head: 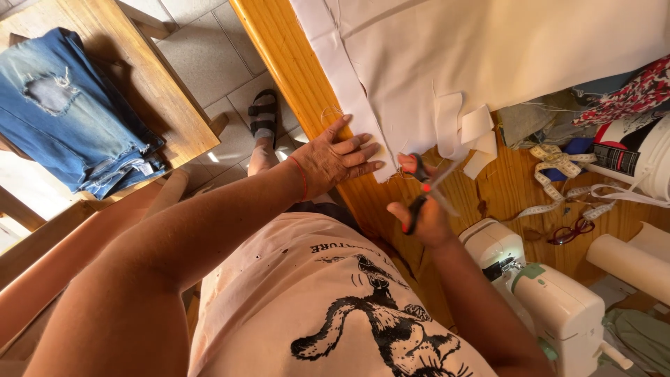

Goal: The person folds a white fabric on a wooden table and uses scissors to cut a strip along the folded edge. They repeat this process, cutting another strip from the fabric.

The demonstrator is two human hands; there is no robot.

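**Scissors being held at the edge of pale cloth**

Cloth (488, 49) of a pale cream colour is being spread across the wooden table (293, 70), with a narrow strip of it lying along the table's near edge. The left hand (338, 157) is being pressed flat on the lower end of that strip, fingers stretched out and nothing clasped in them; a thin red band is being worn at its wrist. Just beside those fingertips, the scissors (424, 188) are being gripped by the right hand (422, 213), thumb and fingers being passed through the red and black handles. The blades are being held slightly apart and are being pointed away to the right; whether any cloth is lying between them cannot be told.

Two short offcuts of the same cloth (467, 132) are being left on the table just beyond the scissors. Further right, a yellowish measuring tape (558, 178) is being left in loose coils near a pair of glasses (571, 232), a white tub (645, 157) and some red patterned fabric (628, 94). A white sewing machine (551, 300) is being kept on the table near the right forearm, with a pale roll (628, 265) beside it. On the left, well apart from the hands, torn blue jeans (70, 112) are being kept folded on a wooden stool (160, 91), and a sandalled foot (264, 119) is being rested on the tiled floor (202, 59).
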